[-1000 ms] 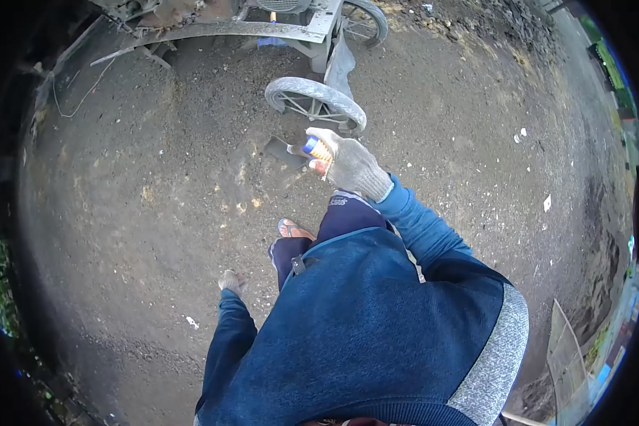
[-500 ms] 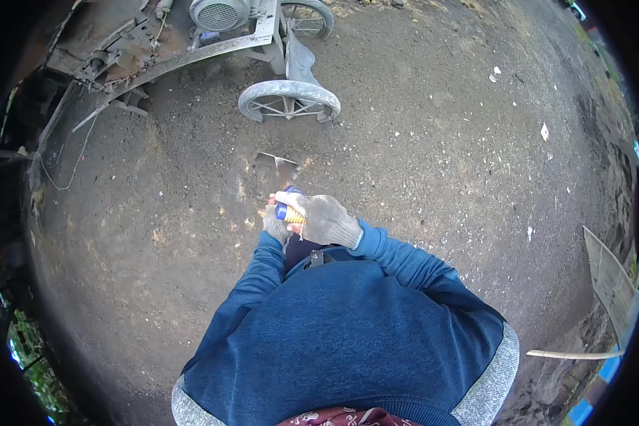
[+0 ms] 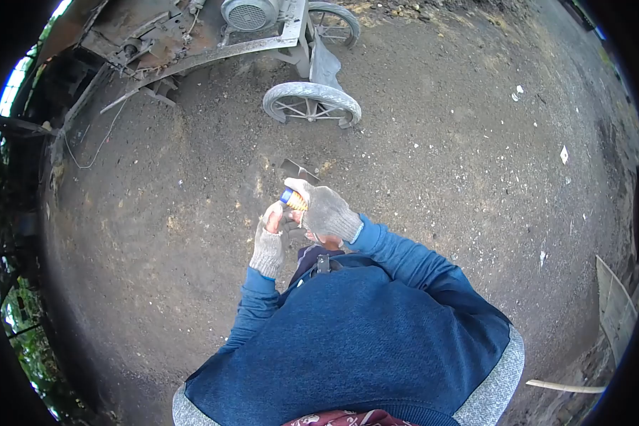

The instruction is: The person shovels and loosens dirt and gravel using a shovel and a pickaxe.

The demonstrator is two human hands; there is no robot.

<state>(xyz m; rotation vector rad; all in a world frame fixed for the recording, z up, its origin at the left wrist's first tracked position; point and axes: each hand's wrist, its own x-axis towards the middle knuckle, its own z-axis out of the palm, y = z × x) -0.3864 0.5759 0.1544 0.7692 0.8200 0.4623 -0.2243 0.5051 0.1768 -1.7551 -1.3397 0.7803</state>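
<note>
the person stands on bare dark ground [image 3: 440,156], seen from above, wearing a blue hooded top [image 3: 362,334]. the right hand [image 3: 328,213], in a grey knit glove, has its fingers closed around the blue and yellow handle [image 3: 291,199] of a trowel [image 3: 297,172], held out in front of the chest. the trowel's flat grey blade points away from the body, toward a wheeled machine, and hangs above the ground. the left hand [image 3: 268,240], also gloved, is raised just beside the handle on its left. its fingers [image 3: 272,215] are bent up near the handle's end, but one cannot tell whether they grip it or only touch it. ahead of the hands, a grey spoked wheel [image 3: 311,104] stands on the ground, part of a rusty machine [image 3: 192,50] with a ribbed motor [image 3: 250,13] on its frame. a second wheel [image 3: 337,23] shows behind it. small white scraps [image 3: 564,154] lie scattered on the ground to the right, well apart from the hands.
</note>
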